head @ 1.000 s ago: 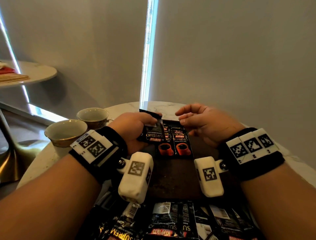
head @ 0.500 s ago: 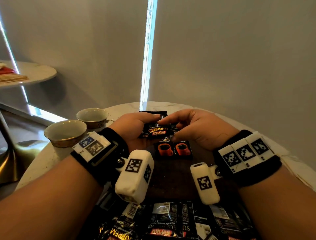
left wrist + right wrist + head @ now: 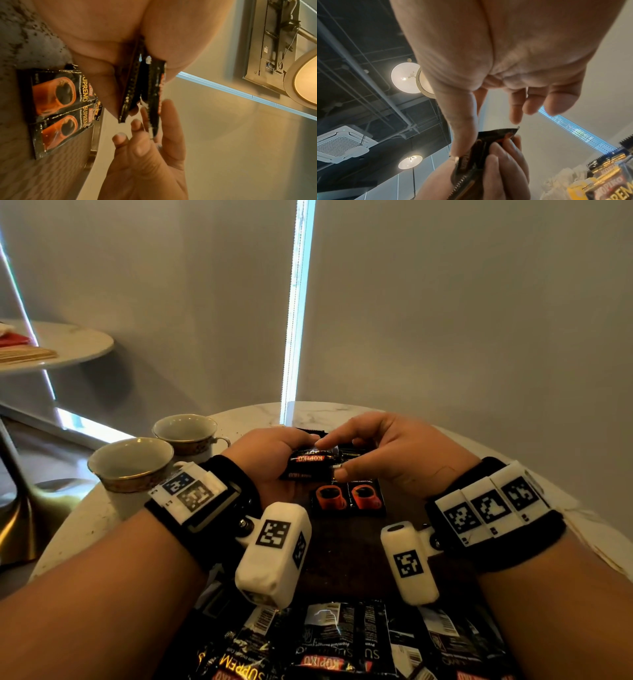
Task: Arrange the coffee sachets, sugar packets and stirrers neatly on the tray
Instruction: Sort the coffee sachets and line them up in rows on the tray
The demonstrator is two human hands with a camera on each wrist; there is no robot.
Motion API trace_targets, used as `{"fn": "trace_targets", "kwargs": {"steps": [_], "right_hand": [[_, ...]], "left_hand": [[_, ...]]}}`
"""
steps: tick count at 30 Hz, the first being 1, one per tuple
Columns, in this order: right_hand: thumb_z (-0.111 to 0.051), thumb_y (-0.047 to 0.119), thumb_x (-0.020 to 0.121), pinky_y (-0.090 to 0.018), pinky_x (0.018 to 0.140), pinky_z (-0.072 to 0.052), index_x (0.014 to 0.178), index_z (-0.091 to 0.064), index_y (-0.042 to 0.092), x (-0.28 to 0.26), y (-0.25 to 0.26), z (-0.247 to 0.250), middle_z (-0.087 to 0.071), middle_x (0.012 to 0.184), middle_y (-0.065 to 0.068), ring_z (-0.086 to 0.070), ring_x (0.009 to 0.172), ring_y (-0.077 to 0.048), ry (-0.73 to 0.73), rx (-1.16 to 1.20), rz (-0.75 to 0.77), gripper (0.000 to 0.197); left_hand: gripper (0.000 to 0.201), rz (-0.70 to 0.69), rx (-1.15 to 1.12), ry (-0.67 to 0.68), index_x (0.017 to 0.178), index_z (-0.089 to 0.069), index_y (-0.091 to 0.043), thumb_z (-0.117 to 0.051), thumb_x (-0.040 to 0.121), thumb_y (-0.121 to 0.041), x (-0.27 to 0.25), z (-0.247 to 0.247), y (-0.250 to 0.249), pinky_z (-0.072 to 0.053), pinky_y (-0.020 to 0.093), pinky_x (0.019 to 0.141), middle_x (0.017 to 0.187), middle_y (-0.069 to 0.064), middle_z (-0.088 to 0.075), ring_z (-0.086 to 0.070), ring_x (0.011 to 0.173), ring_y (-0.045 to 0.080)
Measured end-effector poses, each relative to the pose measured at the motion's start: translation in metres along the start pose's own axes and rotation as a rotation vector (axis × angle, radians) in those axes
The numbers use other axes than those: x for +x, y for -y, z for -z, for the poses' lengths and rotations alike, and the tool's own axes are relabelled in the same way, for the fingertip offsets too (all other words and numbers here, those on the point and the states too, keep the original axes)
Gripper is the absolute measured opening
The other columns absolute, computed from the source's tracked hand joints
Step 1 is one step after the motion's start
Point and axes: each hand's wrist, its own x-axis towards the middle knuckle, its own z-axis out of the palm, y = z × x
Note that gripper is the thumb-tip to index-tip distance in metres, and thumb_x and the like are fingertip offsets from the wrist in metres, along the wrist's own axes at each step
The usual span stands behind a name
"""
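My left hand [image 3: 274, 460] grips two black Kopiko coffee sachets [image 3: 308, 463] above the far part of the dark wooden tray [image 3: 342, 559]. My right hand [image 3: 334, 458] pinches the right end of the upper sachet between index finger and thumb. In the left wrist view the two held sachets [image 3: 145, 88] stand edge-on, slightly fanned apart, with the right hand's fingertips [image 3: 135, 123] at their lower ends. Two more sachets [image 3: 346, 497] with orange cup prints lie side by side on the tray just below my hands. No sugar packets or stirrers show.
A loose pile of coffee sachets [image 3: 325, 648] lies at the tray's near end. Two empty gold-rimmed cups [image 3: 130, 463] [image 3: 186, 433] stand on the round marble table [image 3: 85, 518] to the left. A second small table [image 3: 68, 347] stands further left.
My right hand came across from above the tray and took the end of the sachet in my left hand. The held sachets have tipped flatter, label up.
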Motion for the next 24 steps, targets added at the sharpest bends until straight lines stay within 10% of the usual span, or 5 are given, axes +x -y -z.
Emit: {"fn": "trace_targets", "kwargs": {"steps": [7, 12, 16, 20, 24], "right_hand": [[-0.076, 0.017, 0.083, -0.042, 0.079, -0.061, 0.080, -0.077, 0.025, 0.003, -0.003, -0.004, -0.074, 0.084, -0.003, -0.072, 0.085, -0.022, -0.290, 0.007, 0.077, 0.009], [-0.068, 0.009, 0.091, -0.017, 0.042, -0.044, 0.086, -0.070, 0.010, 0.008, -0.006, 0.000, -0.067, 0.062, 0.002, -0.057, 0.047, -0.004, -0.502, 0.215, -0.053, 0.006], [-0.071, 0.015, 0.089, -0.021, 0.037, -0.039, 0.086, -0.070, 0.010, 0.010, -0.010, 0.000, -0.062, 0.054, -0.002, -0.049, 0.043, -0.012, -0.473, 0.188, -0.148, 0.006], [-0.067, 0.004, 0.090, -0.025, 0.048, -0.056, 0.089, -0.065, 0.002, 0.009, -0.003, -0.006, -0.071, 0.071, -0.011, -0.067, 0.056, -0.018, -0.398, 0.321, -0.186, 0.003], [-0.064, 0.005, 0.092, -0.029, 0.058, -0.059, 0.085, -0.064, 0.006, 0.008, -0.004, -0.009, -0.071, 0.081, -0.015, -0.069, 0.067, -0.022, -0.364, 0.265, -0.192, 0.008]], "left_hand": [[0.040, 0.049, 0.007, 0.040, 0.126, -0.060, -0.005, -0.055, 0.098, -0.032, -0.003, -0.006, 0.000, -0.055, 0.034, 0.054, 0.085, 0.013, -0.067, -0.068, 0.065, 0.023], [0.037, -0.083, 0.023, 0.039, 0.112, -0.065, -0.017, -0.067, 0.085, -0.043, -0.008, -0.006, -0.003, -0.044, 0.024, 0.042, 0.081, 0.002, -0.056, -0.053, 0.050, 0.010], [0.035, -0.151, 0.050, 0.163, 0.111, -0.064, -0.010, -0.071, 0.080, -0.024, -0.012, -0.009, 0.000, -0.056, 0.034, 0.053, 0.089, 0.012, -0.069, -0.069, 0.066, 0.023], [0.015, -0.249, 0.112, 0.038, 0.093, -0.077, -0.016, -0.077, 0.078, -0.019, -0.007, -0.008, 0.004, -0.050, 0.065, 0.097, 0.105, 0.023, -0.072, -0.069, 0.105, 0.044], [0.016, -0.299, 0.153, 0.031, 0.092, -0.077, -0.015, -0.082, 0.076, -0.019, -0.008, -0.009, 0.004, -0.050, 0.065, 0.097, 0.104, 0.022, -0.073, -0.070, 0.103, 0.043]]}}
